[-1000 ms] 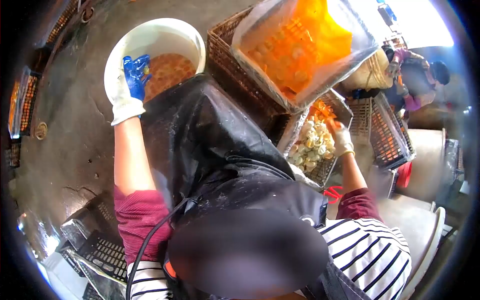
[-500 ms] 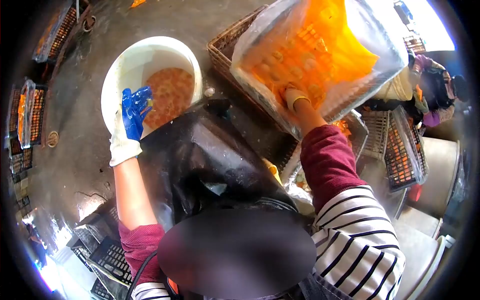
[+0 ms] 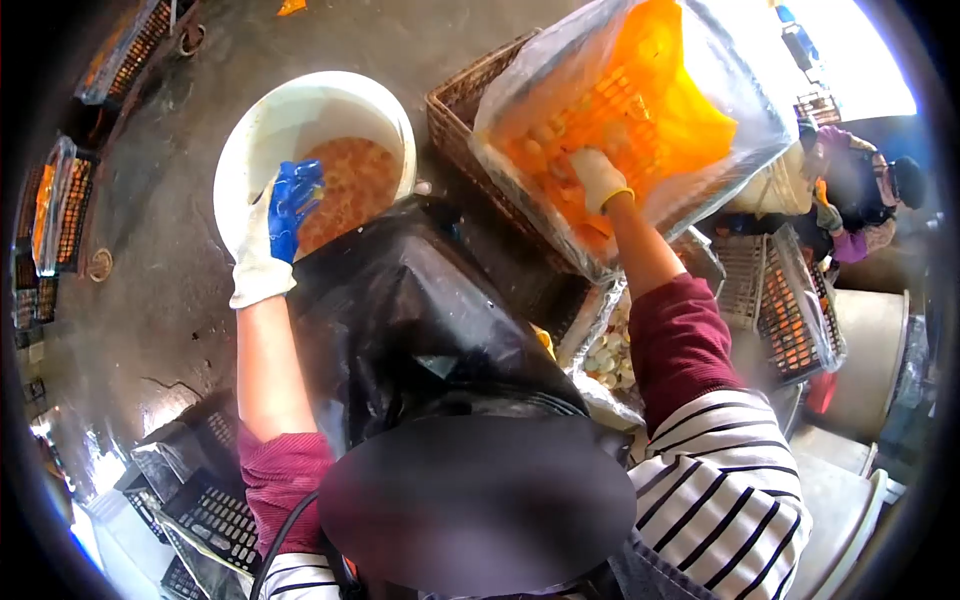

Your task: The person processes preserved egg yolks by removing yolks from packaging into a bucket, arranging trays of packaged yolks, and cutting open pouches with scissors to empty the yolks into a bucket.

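Observation:
My left hand [image 3: 274, 228], in a white glove with blue-coated fingers, is over the near side of a white bucket [image 3: 240, 180]. Its fingers are stretched out, with nothing visible in them. Inside the bucket lies a wet orange-pink mass of small lumps [image 3: 352, 190]. At the upper right, my right hand [image 3: 602, 180], in a whitish glove with a yellow cuff, reaches into a crate lined with clear plastic [image 3: 765, 125]. The liner holds orange sheeting [image 3: 695, 100] and several pale round pieces [image 3: 545, 130]. My right fingertips are hard to make out against the orange contents.
A brown crate [image 3: 455, 95] stands under the lined one. Black shiny sheeting [image 3: 420, 290] covers my lap. Pale pieces [image 3: 610, 360] fill a container below my right arm. Another person [image 3: 865, 185] is at the right, near black crates [image 3: 790, 325] and large drums [image 3: 870, 350].
My right hand has drawn up slightly within the crate and shows more of its glove. My left hand has shifted slightly right, its fingers closer together. The whole view has shifted a little.

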`<move>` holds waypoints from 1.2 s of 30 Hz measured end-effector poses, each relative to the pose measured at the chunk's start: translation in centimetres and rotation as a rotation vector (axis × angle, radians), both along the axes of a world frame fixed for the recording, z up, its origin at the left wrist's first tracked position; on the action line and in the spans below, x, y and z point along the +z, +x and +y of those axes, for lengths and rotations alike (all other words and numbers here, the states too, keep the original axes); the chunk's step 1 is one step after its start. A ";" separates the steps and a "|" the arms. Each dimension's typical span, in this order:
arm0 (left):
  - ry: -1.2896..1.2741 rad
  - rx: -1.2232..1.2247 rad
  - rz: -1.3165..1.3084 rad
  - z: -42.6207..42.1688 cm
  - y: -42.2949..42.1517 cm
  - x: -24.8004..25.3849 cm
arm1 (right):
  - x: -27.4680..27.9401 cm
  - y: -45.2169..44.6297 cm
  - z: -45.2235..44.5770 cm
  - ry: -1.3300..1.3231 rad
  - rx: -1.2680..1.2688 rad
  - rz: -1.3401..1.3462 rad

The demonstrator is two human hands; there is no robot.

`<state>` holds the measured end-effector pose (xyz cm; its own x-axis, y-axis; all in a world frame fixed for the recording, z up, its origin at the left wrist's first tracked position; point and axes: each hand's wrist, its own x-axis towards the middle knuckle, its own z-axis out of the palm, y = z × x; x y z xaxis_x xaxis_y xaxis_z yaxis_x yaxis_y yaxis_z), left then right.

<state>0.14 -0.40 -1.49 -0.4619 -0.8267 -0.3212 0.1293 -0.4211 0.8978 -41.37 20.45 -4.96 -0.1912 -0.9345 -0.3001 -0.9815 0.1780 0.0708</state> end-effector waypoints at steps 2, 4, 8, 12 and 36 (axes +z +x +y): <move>-0.058 -0.022 0.000 0.3 -0.3 0.5 | 4.5 2.4 -2.3 -0.151 0.123 -0.181; -0.109 -0.109 0.104 0.9 -1.1 1.6 | 8.7 7.0 -5.7 -0.155 -0.056 -0.971; -0.448 -0.269 0.040 3.2 -2.4 5.3 | 8.7 15.5 -11.9 -0.304 0.390 -1.234; -0.496 -0.221 -0.083 2.0 -1.4 2.9 | 3.8 22.4 -17.4 -0.437 0.455 -1.056; -0.272 0.171 -0.017 1.0 0.9 0.8 | 5.7 25.1 -20.0 -0.239 0.497 -1.267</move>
